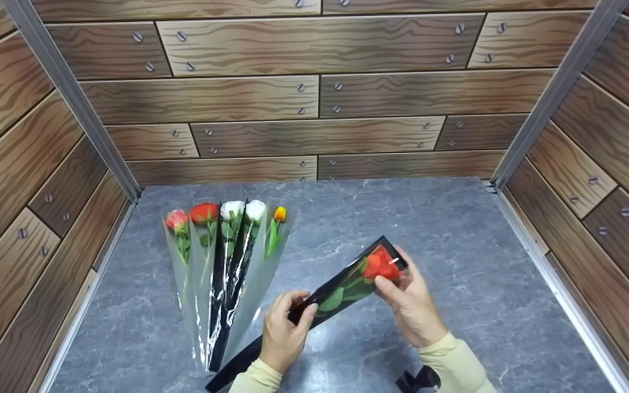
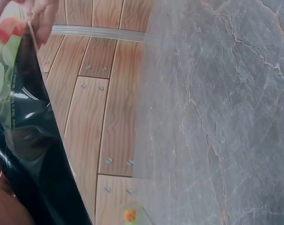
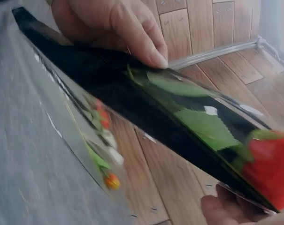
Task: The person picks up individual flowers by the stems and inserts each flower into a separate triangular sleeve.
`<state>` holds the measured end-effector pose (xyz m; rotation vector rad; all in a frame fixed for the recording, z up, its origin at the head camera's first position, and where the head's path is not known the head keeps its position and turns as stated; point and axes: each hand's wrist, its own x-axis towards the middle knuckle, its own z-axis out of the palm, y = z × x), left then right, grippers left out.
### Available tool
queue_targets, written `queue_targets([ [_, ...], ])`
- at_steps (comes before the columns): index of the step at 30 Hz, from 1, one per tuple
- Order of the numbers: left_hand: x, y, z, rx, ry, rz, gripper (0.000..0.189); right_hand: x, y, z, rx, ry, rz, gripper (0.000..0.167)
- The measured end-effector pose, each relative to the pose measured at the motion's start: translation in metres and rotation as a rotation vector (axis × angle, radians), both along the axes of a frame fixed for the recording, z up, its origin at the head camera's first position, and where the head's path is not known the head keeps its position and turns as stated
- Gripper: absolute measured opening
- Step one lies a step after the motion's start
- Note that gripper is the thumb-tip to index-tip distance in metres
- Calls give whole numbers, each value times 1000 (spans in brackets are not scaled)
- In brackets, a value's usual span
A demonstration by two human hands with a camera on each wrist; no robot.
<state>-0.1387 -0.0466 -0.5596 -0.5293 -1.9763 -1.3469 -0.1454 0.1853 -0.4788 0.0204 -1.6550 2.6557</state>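
Both hands hold one red rose (image 1: 381,261) in a narrow black and clear flower sleeve (image 1: 238,360), raised slantwise over the table with the bloom at the upper right. My left hand (image 1: 283,334) pinches the sleeve midway, thumb on the front and fingers behind. At the bloom end, my right hand (image 1: 414,308) grips the sleeve, its thumb just below the petals and its fingers behind the edge. Green leaves (image 3: 205,129) show through the clear front in the right wrist view. The black lower end of the sleeve runs past my left wrist.
Left on the grey marbled table (image 1: 456,218) lie several wrapped flowers fanned side by side: a pink one (image 1: 177,219), a red one (image 1: 204,213), white ones (image 1: 232,210) and an orange tulip (image 1: 280,214). Wood-patterned walls (image 1: 314,98) enclose three sides. A black item (image 1: 417,379) is by my right sleeve.
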Motion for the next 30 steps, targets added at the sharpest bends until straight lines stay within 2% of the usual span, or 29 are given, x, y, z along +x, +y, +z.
queue_targets([
  [2,-1,0,-1,-13,-4,-5,24,-4,-2,-4,-46,-13,1,67],
  [4,-1,-2,-3,-40,-19,-15,32,-6,-3,-5,-73,-20,-36,60],
  [8,3,-14,-11,-156,-141,-23,46,-10,1,-3,-112,-34,-124,47],
  [10,8,-25,-18,-242,-224,-23,45,-12,6,-1,-131,-42,-165,42],
  [12,13,-37,-24,-314,-303,-39,35,-14,13,2,-164,-52,-198,37],
  [14,19,-48,-30,-347,-371,-71,22,-17,21,4,-186,-66,-226,33],
  [16,23,-57,-33,-335,-418,-116,13,-20,29,5,-205,-82,-247,32],
  [20,26,-64,-33,-271,-470,-204,13,-25,41,6,-218,-115,-274,32],
  [23,27,-64,-28,-207,-548,-327,11,-29,46,4,-231,-132,-284,33],
  [26,29,-64,-23,-187,-606,-421,9,-33,50,2,-232,-147,-297,35],
  [28,31,-64,-21,-193,-618,-450,12,-36,53,0,-228,-159,-303,37],
  [30,33,-63,-21,-208,-601,-451,18,-38,55,-2,-214,-172,-300,38],
])
